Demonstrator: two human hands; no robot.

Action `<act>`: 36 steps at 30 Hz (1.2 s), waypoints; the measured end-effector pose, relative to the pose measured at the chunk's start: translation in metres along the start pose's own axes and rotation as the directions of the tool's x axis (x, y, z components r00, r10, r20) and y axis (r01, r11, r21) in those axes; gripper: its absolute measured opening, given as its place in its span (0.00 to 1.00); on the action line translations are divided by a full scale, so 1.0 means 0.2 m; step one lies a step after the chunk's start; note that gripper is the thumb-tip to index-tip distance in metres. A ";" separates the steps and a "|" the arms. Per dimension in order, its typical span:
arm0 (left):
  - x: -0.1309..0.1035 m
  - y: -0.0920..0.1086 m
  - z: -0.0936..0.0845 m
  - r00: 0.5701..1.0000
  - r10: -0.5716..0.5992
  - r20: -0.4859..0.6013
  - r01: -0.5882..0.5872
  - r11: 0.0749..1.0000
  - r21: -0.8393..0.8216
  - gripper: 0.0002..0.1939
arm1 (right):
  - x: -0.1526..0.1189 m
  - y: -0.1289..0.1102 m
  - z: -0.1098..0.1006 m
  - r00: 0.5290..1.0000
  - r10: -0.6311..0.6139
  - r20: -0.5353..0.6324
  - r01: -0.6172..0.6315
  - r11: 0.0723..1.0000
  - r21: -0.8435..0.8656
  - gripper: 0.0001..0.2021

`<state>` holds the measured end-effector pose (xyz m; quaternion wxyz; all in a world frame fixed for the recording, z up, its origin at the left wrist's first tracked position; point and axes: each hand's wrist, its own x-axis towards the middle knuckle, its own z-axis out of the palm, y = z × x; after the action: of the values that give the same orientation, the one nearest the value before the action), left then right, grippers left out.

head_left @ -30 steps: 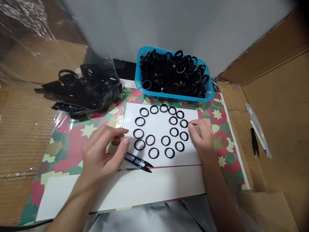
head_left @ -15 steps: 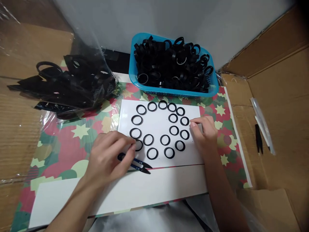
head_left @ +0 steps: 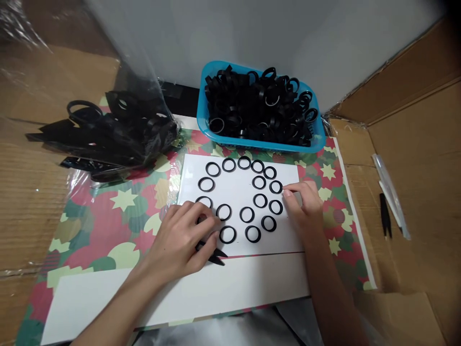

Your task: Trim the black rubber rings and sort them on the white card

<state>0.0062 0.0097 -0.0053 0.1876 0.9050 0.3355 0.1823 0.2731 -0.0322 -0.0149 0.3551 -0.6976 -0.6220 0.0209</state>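
Head view: left hand [head_left: 183, 240] lay palm down at the near left corner of the white sheet [head_left: 237, 192], fingers curled over the thread snips [head_left: 212, 257] — only the dark tips stuck out near the hand's right side, so gripped or merely covered, I couldn't tell. It also hid part of the near-left ring in the layout. Right hand [head_left: 304, 206] rested on the sheet's right edge, fingers loosely bent, index fingertip touching the black ring [head_left: 276, 187] on the right side of the pattern — not closed around anything. Other black rings lay flat on the sheet in a rough oval, a few inside it. Blue basket [head_left: 209, 122] full of black rings sat just beyond the sheet's far edge. Clear plastic bag [head_left: 118, 125] of black parts lay far left on the patterned mat [head_left: 108, 216]. Black tweezers [head_left: 385, 216] lay on the cardboard [head_left: 414, 168] at right, well apart from both hands.
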 end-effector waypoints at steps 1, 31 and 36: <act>0.00 -0.01 -0.01 0.999 -0.016 -0.027 0.015 1.000 -0.017 0.05 | 0.00 0.00 0.00 1.000 0.000 0.000 0.000 1.000 -0.001 0.07; -0.04 -0.07 -0.06 0.983 -0.127 0.130 0.104 0.980 0.171 0.10 | -0.01 0.01 0.02 0.999 -0.041 0.023 0.041 0.999 0.030 0.05; -0.04 -0.08 -0.08 0.991 -0.133 0.012 0.131 0.984 0.123 0.10 | -0.01 0.02 0.02 1.000 -0.025 0.012 0.025 0.999 0.032 0.06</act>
<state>-0.0159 0.0190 0.0001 0.1471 0.8923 0.4033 0.1396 0.2739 -0.0324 -0.0211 0.3626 -0.6837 -0.6325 0.0307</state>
